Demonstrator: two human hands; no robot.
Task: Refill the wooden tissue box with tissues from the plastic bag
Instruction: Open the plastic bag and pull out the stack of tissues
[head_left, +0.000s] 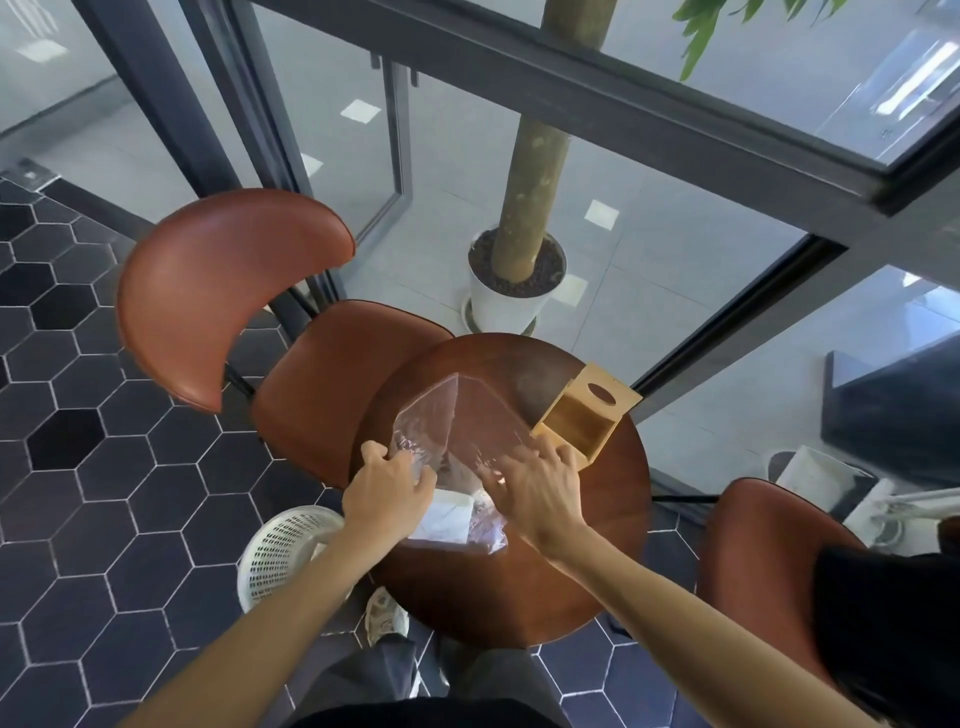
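A clear plastic bag (457, 421) lies across the round wooden table (597, 545). A white stack of tissues (444, 514) shows inside the bag's near end. My left hand (387, 488) grips the bag's left edge, fingers closed on the film. My right hand (540, 486) presses on the bag's right side with fingers spread and curled into the plastic. The wooden tissue box (584, 415) lies on its side at the table's far right, its open face toward me and its oval slot on top. My right fingertips are close to the box.
A brown leather chair (234, 291) stands left of the table and another (763, 540) at the right. A white perforated basket (283, 551) sits on the hexagon-tiled floor by my left forearm. A potted tree (514, 280) and glass walls stand behind.
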